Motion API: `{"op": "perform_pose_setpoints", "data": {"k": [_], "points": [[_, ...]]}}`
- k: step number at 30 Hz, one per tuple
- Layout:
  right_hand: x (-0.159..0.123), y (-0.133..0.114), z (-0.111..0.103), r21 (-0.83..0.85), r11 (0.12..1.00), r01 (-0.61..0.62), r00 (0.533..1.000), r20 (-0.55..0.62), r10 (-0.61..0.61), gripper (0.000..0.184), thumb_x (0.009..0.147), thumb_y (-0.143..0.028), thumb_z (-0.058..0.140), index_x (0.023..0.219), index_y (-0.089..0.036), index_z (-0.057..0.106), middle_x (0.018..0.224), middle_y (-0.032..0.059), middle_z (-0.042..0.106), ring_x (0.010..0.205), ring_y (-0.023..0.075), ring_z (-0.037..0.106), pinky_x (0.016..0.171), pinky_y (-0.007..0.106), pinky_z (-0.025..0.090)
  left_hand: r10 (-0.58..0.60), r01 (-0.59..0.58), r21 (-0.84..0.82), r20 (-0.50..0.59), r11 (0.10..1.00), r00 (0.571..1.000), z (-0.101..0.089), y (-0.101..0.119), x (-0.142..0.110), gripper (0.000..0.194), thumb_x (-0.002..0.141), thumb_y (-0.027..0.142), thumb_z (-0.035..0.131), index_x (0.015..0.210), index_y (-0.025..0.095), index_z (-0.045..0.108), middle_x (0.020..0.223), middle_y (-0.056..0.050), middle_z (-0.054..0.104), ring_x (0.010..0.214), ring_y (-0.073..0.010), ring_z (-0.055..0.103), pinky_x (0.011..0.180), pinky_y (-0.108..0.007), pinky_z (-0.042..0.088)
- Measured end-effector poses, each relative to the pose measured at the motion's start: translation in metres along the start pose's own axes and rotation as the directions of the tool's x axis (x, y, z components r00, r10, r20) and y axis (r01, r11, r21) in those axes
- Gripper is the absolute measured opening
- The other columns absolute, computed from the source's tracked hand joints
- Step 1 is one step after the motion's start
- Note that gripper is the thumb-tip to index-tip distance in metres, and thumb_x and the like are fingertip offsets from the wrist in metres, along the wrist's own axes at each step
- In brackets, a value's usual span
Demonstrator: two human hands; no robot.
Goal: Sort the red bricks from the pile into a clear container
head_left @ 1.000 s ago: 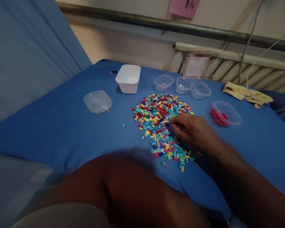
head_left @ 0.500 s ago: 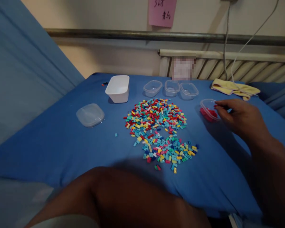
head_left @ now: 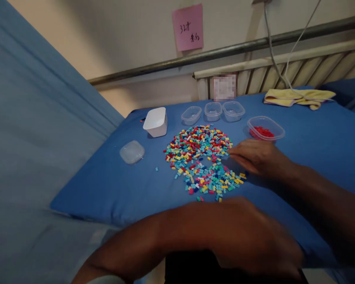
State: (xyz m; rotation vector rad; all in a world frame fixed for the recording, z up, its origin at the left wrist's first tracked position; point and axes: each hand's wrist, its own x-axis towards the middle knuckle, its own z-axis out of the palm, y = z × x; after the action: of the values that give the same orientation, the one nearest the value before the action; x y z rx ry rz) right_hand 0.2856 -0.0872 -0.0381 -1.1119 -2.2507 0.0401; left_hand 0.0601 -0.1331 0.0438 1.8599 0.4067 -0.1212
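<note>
My right hand (head_left: 258, 157) is at the right edge of a spread-out heap of small toy building bricks (head_left: 198, 142) in many colours. Its thumb and fingertips are closed together; whatever they may hold is too small to make out. Just behind that hand sits a clear plastic tub (head_left: 276, 130) with red bricks (head_left: 263, 132) in it. My left hand (head_left: 254, 232) reaches across the front, over my lap, smeared by motion with its fingers unclear. It lies nearer to me than the bricks.
Three clear tubs (head_left: 191, 115) stand behind the heap, with a white box (head_left: 156, 123) to their left. A clear lid (head_left: 132, 152) lies at the left on the blue sheet (head_left: 94, 189). A yellow cloth (head_left: 298, 98) rests at the back right, by the radiator (head_left: 269, 77).
My right hand went from the heap to the tub of red bricks, then back to the heap's right edge. My left hand has come into view at the front. The camera view has tilted.
</note>
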Motion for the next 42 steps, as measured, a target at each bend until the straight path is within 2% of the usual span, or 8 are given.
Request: {"op": "perform_pose_setpoints", "data": {"k": [2,5,8,15,23,31,36,42], "points": [[0.002,-0.01,0.01,0.055,0.995,0.077,0.996,0.037,-0.08,0.025,0.109,-0.026,0.058,0.116,-0.021,0.081,0.102,0.0112,0.083,0.096,0.027,0.078,0.087,0.041,0.06,0.129,-0.091,0.306,-0.106,0.948,0.986,-0.044,-0.011,-0.021,0.013,0.102,0.032,0.068,0.091,0.03,0.074,0.109,-0.008,0.078,0.111,-0.0264,0.072,0.092,-0.038,0.054],[0.004,-0.013,0.019,0.089,0.992,0.087,0.996,0.009,-0.088,0.023,0.11,-0.026,0.058,0.114,-0.02,0.08,0.097,0.0094,0.083,0.089,0.0237,0.077,0.082,0.037,0.059,0.04,0.223,0.57,-0.411,0.79,0.911,-0.1,-0.036,-0.058,0.019,0.105,0.028,0.06,0.109,0.023,0.077,0.106,-0.006,0.078,0.096,-0.0216,0.069,0.086,-0.033,0.049],[0.004,-0.008,0.023,0.128,0.992,0.0,0.998,-0.055,0.007,0.023,0.11,-0.029,0.059,0.111,-0.021,0.081,0.097,0.0078,0.084,0.085,0.0218,0.078,0.078,0.035,0.059,-0.057,0.376,0.563,-0.502,0.736,0.863,-0.124,-0.061,-0.083,0.019,0.1,0.023,0.062,0.106,0.02,0.079,0.098,-0.004,0.078,0.086,-0.0188,0.067,0.078,-0.03,0.045],[0.003,0.003,0.034,0.27,0.929,-0.253,0.955,-0.086,0.285,0.023,0.105,-0.034,0.065,0.106,-0.022,0.084,0.096,0.0049,0.086,0.077,0.0195,0.078,0.072,0.03,0.059,-0.112,0.413,0.621,-0.464,0.667,0.879,-0.109,-0.087,-0.084,0.021,0.096,0.018,0.059,0.096,0.019,0.08,0.101,-0.006,0.08,0.087,-0.0193,0.068,0.076,-0.03,0.043],[0.005,0.005,0.035,0.322,0.896,-0.306,0.938,-0.059,0.342,0.024,0.102,-0.038,0.066,0.103,-0.024,0.085,0.088,0.0023,0.085,0.069,0.0177,0.074,0.065,0.028,0.057,-0.167,0.515,0.689,-0.508,0.51,0.845,-0.105,-0.077,-0.086,0.015,0.096,0.025,0.057,0.092,0.02,0.071,0.095,-0.009,0.076,0.078,-0.0223,0.064,0.065,-0.034,0.033],[0.009,0.003,0.032,0.349,0.879,-0.325,0.932,-0.038,0.36,0.026,0.102,-0.041,0.066,0.099,-0.024,0.086,0.084,0.0016,0.083,0.065,0.0165,0.071,0.061,0.027,0.054,-0.135,0.409,0.703,-0.412,0.581,0.901,-0.122,-0.059,-0.06,0.018,0.1,0.026,0.059,0.104,0.02,0.075,0.097,-0.007,0.078,0.08,-0.0218,0.066,0.069,-0.033,0.038],[0.009,0.004,0.033,0.366,0.864,-0.345,0.93,0.012,0.367,0.027,0.104,-0.04,0.064,0.102,-0.024,0.086,0.088,0.0025,0.084,0.073,0.0184,0.073,0.066,0.028,0.057,-0.103,0.279,0.699,-0.284,0.658,0.953,-0.128,-0.073,-0.051,0.024,0.1,0.019,0.06,0.112,0.02,0.081,0.111,-0.008,0.08,0.096,-0.0228,0.072,0.078,-0.032,0.045],[0.009,0.005,0.033,0.361,0.855,-0.373,0.922,0.042,0.384,0.027,0.105,-0.042,0.064,0.103,-0.026,0.086,0.089,0.0011,0.085,0.074,0.0193,0.074,0.066,0.029,0.057,-0.035,0.258,0.666,-0.328,0.7,0.944,-0.123,-0.084,-0.06,0.021,0.1,0.018,0.059,0.104,0.02,0.079,0.108,-0.008,0.078,0.095,-0.0215,0.069,0.082,-0.032,0.048]]}}
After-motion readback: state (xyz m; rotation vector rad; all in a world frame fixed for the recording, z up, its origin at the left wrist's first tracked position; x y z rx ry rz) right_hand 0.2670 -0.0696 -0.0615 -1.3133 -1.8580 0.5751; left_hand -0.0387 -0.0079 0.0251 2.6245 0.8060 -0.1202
